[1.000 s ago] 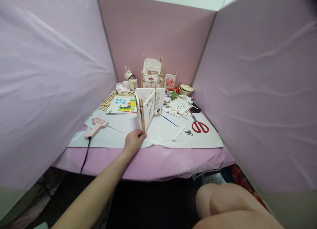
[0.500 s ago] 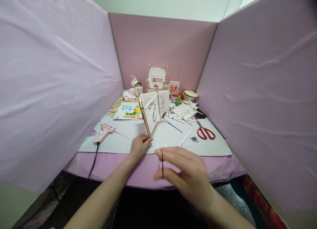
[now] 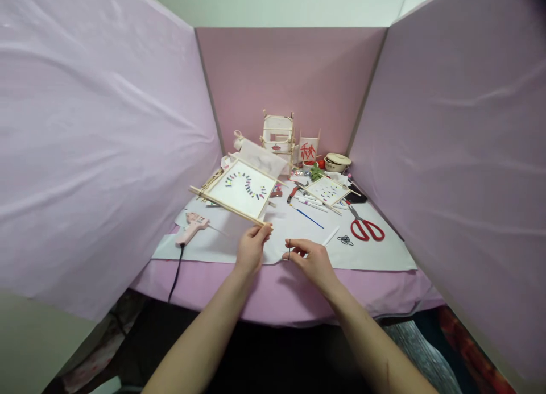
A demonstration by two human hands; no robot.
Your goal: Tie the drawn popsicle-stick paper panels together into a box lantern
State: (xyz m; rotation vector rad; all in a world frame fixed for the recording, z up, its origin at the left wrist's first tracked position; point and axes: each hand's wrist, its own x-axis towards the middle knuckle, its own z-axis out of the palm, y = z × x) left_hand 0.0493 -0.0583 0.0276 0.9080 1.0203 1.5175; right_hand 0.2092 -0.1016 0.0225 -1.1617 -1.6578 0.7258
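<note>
My left hand [image 3: 252, 247] is closed on the near end of a wooden-stick frame [image 3: 224, 205] and holds it tilted above the table. White paper fills the frame, painted with a curving line of coloured dabs [image 3: 247, 183]; a second pale panel [image 3: 264, 158] hangs behind it. A thin black rubber band [image 3: 289, 249] is stretched upright between the thumb and fingertips of my right hand [image 3: 313, 263]. That hand is just right of the frame's end, apart from it. More black rubber bands [image 3: 345, 240] lie in a small heap to the right.
Red-handled scissors [image 3: 367, 230] lie at the right, a blue paintbrush [image 3: 310, 217] and white pen [image 3: 331, 236] nearer the middle. A pink glue gun [image 3: 193, 228] rests at the left. Behind stand a stick-built lantern [image 3: 277, 124], a panel with a red character [image 3: 307, 149] and a lidded basket [image 3: 336, 162].
The stick frame has turned from upright to a leftward tilt, showing its dabbed face. My right hand has moved forward, closer to my left, with the band still stretched on its fingers.
</note>
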